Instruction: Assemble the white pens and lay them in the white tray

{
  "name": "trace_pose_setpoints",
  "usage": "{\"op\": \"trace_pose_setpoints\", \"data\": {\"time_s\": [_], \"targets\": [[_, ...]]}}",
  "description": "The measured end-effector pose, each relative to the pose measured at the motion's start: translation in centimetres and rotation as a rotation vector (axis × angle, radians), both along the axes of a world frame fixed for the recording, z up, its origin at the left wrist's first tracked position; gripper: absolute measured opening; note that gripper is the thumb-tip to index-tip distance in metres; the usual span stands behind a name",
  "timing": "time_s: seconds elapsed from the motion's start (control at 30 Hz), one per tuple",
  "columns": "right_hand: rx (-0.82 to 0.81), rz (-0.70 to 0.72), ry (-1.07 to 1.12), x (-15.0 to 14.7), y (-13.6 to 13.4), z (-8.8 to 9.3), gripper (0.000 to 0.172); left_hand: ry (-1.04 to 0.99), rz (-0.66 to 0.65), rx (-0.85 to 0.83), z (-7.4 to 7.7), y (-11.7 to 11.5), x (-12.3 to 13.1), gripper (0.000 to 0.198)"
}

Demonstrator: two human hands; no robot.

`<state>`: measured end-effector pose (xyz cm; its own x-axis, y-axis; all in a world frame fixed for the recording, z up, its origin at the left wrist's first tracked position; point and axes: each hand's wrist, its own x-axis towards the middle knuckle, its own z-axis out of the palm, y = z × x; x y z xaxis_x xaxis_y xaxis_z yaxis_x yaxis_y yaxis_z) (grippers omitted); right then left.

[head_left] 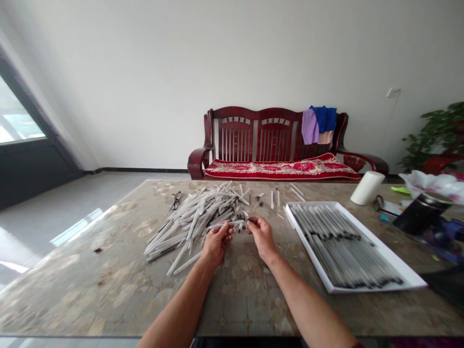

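Observation:
My left hand (216,241) is closed on a whitish pen barrel (235,223), which points right toward my other hand. My right hand (261,237) pinches a small dark piece at the barrel's right end; its exact kind is too small to make out. Just beyond both hands lies a loose pile of similar white pen parts (195,212), some with dark ends. A few small black pieces (239,216) lie at the pile's right edge. To the right, a shallow white box (409,279) holds two rows of clear pens with black ends (326,222).
Glasses (176,200) lie left of the pile. Loose barrels (272,199) are scattered farther back on the patterned table (123,290). A white paper roll (367,188) and a black cup (422,212) are at the right. A wooden bench (235,140) stands behind.

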<state>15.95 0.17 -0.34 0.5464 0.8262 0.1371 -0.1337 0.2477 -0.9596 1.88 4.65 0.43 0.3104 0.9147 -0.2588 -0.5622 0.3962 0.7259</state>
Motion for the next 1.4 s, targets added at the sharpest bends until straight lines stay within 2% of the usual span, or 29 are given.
{"op": "trace_pose_setpoints", "data": {"time_s": [0.13,0.23,0.43,0.73,0.97,1.13,1.27,1.4], "targets": [[-0.027,0.063,0.096,-0.5,0.0,0.2,0.027,-0.002,0.005,0.000,-0.1,0.0,0.0,0.004],[-0.033,0.054,0.125,-0.6,0.0,0.3,0.029,0.003,0.006,0.001,-0.1,0.0,0.0,0.006],[-0.039,0.043,0.039,-0.3,0.1,0.1,0.030,0.021,0.005,0.012,0.0,0.0,0.1,0.017],[-0.071,0.016,-0.294,0.6,0.4,-1.1,0.022,0.078,0.048,0.113,-0.9,0.0,0.1,0.042],[-0.060,-0.002,-0.834,1.5,-0.5,-0.5,0.014,0.134,0.066,0.189,-0.8,-0.1,0.1,0.047],[-0.084,-0.036,-1.027,1.2,-0.9,-0.4,0.019,0.148,0.055,0.199,-0.8,-0.3,0.0,0.047],[-0.125,-0.061,-1.026,0.6,-0.6,-1.0,0.032,0.155,0.058,0.236,-0.7,-0.7,0.0,0.046],[-0.189,0.003,-0.847,0.3,-0.6,-1.0,0.042,0.162,0.074,0.256,-0.7,-0.7,0.0,0.045]]}}
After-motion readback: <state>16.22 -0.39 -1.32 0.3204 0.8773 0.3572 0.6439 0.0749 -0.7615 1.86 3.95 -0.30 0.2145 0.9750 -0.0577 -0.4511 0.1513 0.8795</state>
